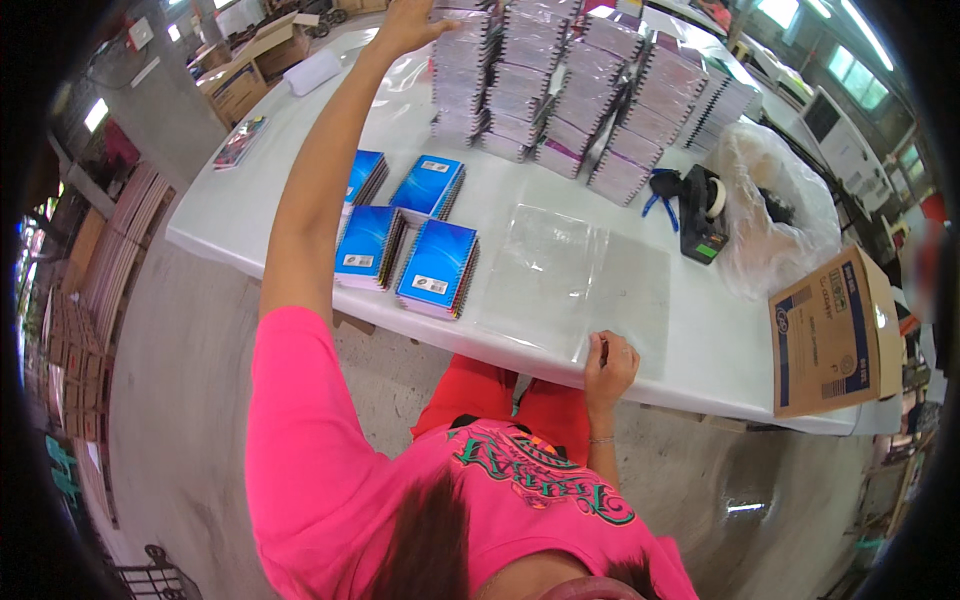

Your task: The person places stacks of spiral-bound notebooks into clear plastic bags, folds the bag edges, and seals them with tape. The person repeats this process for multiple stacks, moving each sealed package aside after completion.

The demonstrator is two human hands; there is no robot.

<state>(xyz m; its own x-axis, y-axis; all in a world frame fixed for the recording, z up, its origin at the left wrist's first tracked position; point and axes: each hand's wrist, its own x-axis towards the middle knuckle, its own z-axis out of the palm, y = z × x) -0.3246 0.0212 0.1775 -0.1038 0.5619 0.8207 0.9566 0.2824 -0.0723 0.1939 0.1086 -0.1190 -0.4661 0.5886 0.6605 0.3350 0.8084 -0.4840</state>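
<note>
My left arm stretches far across the table, and my left hand (408, 28) is beside the leftmost tall stack of plastic-wrapped spiral notebooks (460, 85). Its fingers are spread; whether they touch the stack I cannot tell. By the near table edge, my right hand (612, 365) is closed, resting at the lower edge of clear plastic sheets (575, 270) lying flat. Something small and dark shows at its fingers, too small to name. Left of the sheets sit several short piles of blue-covered spiral notebooks (437, 265), partly behind my left arm.
A black tape dispenser (703, 215) and a blue-handled tool (661, 195) lie right of the sheets. Beyond them are a clear plastic bag (775, 210) and an open cardboard box (830, 335) at the right edge. A white roll (312, 72) lies at the far left.
</note>
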